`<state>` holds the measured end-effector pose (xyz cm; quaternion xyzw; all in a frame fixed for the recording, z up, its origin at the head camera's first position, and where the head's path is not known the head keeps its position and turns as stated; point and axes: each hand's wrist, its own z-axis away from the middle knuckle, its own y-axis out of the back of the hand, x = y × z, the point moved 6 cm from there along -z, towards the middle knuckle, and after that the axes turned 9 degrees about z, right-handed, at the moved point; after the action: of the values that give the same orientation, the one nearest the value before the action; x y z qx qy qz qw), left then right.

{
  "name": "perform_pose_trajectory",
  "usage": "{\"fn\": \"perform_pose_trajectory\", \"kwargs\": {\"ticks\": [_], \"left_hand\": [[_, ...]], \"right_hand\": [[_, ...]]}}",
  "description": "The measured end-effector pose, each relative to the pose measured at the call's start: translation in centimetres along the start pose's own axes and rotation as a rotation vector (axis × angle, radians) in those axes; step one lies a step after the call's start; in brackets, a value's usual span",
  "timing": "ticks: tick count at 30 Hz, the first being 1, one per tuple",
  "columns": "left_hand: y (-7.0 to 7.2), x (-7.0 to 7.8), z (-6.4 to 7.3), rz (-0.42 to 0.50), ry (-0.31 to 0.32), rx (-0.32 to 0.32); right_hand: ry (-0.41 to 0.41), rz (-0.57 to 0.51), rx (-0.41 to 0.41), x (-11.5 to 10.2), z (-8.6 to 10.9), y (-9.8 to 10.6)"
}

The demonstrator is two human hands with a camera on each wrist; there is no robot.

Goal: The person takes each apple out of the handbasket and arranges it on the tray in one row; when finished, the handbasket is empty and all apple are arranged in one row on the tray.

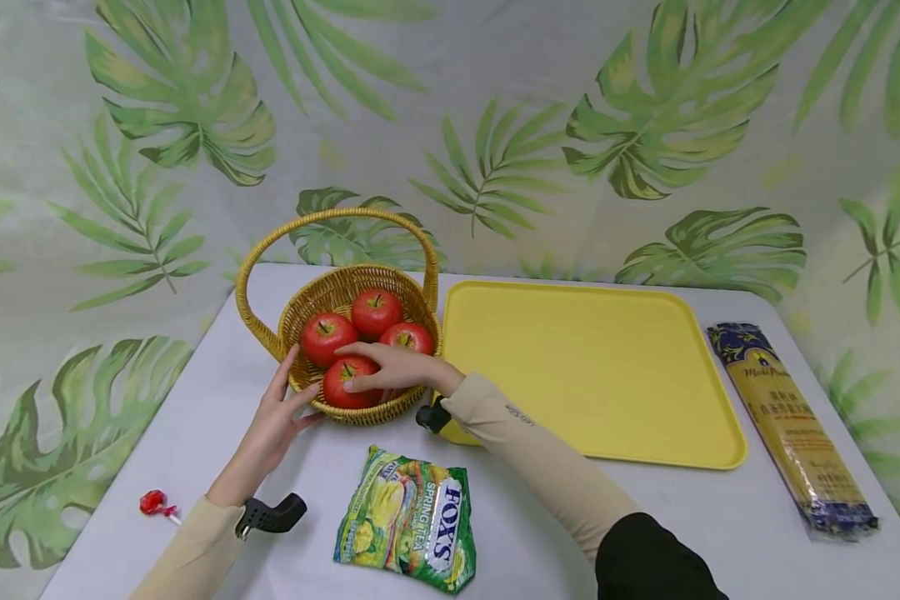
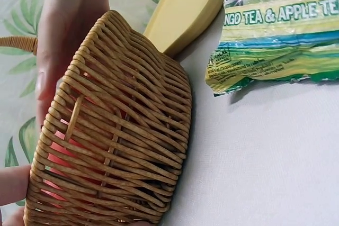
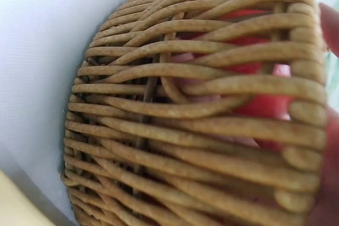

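A round wicker basket [image 1: 360,417] with a tall handle holds several red apples, such as one at the left [image 1: 327,337] and one at the back [image 1: 377,312]. My right hand [image 1: 401,367] reaches over the front rim and holds the front apple [image 1: 339,385], thumb and fingers spread around it. At the basket's front left, my left hand [image 1: 270,421] grips the rim. In the left wrist view, fingertips [image 2: 13,183] touch the rim and red shows through the weave. The right wrist view is mostly the woven wall [image 3: 175,120]; the apple behind it is partly hidden.
Right of the basket lies a yellow tray [image 1: 570,367]. A pasta packet [image 1: 791,425] lies along the table's right side. In front are a green and yellow FOX'S Spring Tea bag [image 1: 408,521] and, farther left, a red lollipop [image 1: 153,502]. A leaf-patterned cloth [image 1: 495,167] hangs behind.
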<state>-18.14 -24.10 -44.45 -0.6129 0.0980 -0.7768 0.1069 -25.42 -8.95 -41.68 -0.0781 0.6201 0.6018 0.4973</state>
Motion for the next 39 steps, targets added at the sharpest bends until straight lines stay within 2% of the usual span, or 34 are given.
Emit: {"fn": "perform_pose_trajectory", "kwargs": {"ticks": [4,7,13,20,23,32,39], "left_hand": [[0.0,0.0,0.0,-0.002,0.002,-0.001],[0.0,0.1,0.0,-0.007,-0.002,-0.001],[0.2,-0.1,0.0,0.001,0.003,0.001],[0.1,0.0,0.0,-0.008,-0.006,-0.001],[0.1,0.0,0.0,-0.008,-0.001,0.003],[0.1,0.0,0.0,-0.028,0.014,0.026],[0.0,0.2,0.1,-0.037,0.010,0.024]], "right_hand": [[0.014,0.125,0.009,-0.2,-0.5,-0.2],[0.002,0.127,0.031,-0.2,-0.7,-0.2],[0.021,0.048,0.109,-0.2,-0.4,0.2],[0.004,-0.316,0.110,-0.3,0.9,1.2],[0.010,-0.389,0.111,-0.1,1.3,1.9],[0.044,-0.412,0.148,1.2,3.3,4.5],[0.024,-0.404,0.220,3.4,6.6,7.7]]}}
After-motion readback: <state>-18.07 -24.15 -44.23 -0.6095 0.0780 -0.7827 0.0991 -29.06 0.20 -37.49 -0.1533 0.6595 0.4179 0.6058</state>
